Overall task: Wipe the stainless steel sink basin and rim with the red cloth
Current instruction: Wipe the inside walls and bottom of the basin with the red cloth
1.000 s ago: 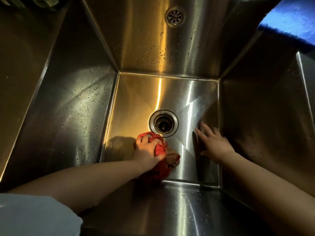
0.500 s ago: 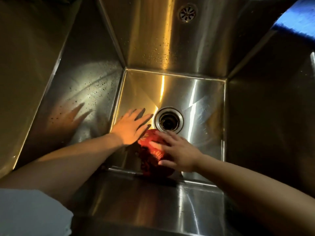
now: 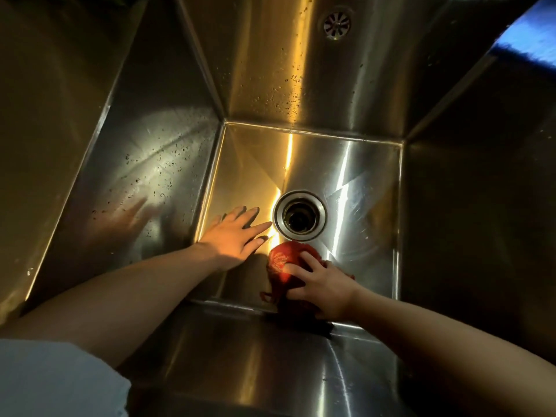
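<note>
I look down into a deep stainless steel sink [image 3: 355, 182]. A bunched red cloth [image 3: 281, 261] lies on the basin floor just below the round drain [image 3: 299, 215]. My right hand [image 3: 323, 288] presses on the cloth, fingers curled over its right side. My left hand [image 3: 233, 236] rests flat on the basin floor to the left of the cloth, fingers spread toward the drain, holding nothing. The lower part of the cloth is in shadow against the near wall.
Water droplets speckle the left wall [image 3: 150, 164] and back wall [image 3: 288, 85]. An overflow grille [image 3: 337, 24] sits high on the back wall. Something blue [image 3: 529, 34] lies on the rim at top right. The right wall is dark.
My left hand let go of the cloth and moved left onto the basin floor. My right hand came over from the right side and took hold of the cloth.
</note>
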`<state>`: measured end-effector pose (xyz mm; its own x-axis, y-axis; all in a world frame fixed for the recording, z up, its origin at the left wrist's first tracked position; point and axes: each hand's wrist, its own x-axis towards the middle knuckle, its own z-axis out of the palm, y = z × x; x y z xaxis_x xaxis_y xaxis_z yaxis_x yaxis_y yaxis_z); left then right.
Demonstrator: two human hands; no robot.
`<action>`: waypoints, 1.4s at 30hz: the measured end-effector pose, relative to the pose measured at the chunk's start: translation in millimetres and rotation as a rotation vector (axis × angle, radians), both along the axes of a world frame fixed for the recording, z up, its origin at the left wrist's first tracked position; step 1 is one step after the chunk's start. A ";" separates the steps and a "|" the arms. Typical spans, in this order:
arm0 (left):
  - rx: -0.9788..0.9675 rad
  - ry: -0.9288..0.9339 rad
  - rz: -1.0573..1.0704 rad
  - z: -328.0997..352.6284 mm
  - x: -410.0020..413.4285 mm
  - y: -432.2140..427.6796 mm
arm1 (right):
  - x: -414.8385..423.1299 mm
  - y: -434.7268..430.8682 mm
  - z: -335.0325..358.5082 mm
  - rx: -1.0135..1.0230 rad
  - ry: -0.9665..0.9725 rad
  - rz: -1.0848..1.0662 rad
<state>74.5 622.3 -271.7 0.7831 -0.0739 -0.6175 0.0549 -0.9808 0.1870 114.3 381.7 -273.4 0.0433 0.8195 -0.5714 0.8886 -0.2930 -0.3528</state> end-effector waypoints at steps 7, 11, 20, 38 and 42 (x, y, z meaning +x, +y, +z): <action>-0.049 0.046 -0.044 0.4 -0.4 -18.2 | 17.6 -25.9 4.6 -0.082 -0.041 0.060; -0.057 0.058 -0.064 -2.1 -3.6 -26.0 | 35.9 -44.0 6.6 -0.144 -0.114 -0.079; 0.064 0.180 -0.125 -15.9 -14.8 -29.8 | 53.1 -55.9 6.6 -0.161 -0.179 -0.579; 0.106 0.154 -0.173 -12.7 -13.6 -28.7 | 61.0 -53.0 2.9 -0.039 -0.128 -0.782; 0.126 0.161 -0.177 -12.7 -12.6 -30.0 | 52.5 -45.1 3.9 -0.085 -0.142 -0.667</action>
